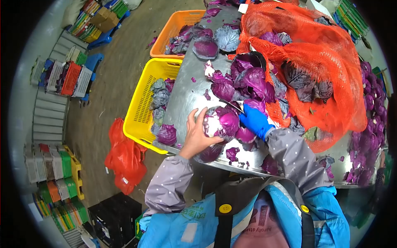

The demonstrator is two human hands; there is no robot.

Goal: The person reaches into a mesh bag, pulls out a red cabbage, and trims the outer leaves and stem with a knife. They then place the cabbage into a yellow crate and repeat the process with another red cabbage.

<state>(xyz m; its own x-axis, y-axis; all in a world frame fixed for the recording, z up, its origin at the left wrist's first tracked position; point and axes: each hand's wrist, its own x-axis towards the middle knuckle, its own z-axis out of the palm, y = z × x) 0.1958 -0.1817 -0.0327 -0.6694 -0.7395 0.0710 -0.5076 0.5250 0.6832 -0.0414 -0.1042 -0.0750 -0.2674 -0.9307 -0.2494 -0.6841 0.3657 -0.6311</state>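
Left hand (197, 134) clamps red cabbage (223, 122) at frame centre on steel desk (186, 97); gloved right hand (254, 120) grips knife (231, 106), blade at cabbage top; yellow crate (140, 111) left of centre holds cabbages

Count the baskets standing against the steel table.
2: a yellow basket nearer the camera, and an orange basket just beyond it. Others may be hidden from view.

Produce packing shed, steel table (186, 97), stacked crates (58, 173), cabbage sack (326, 53)
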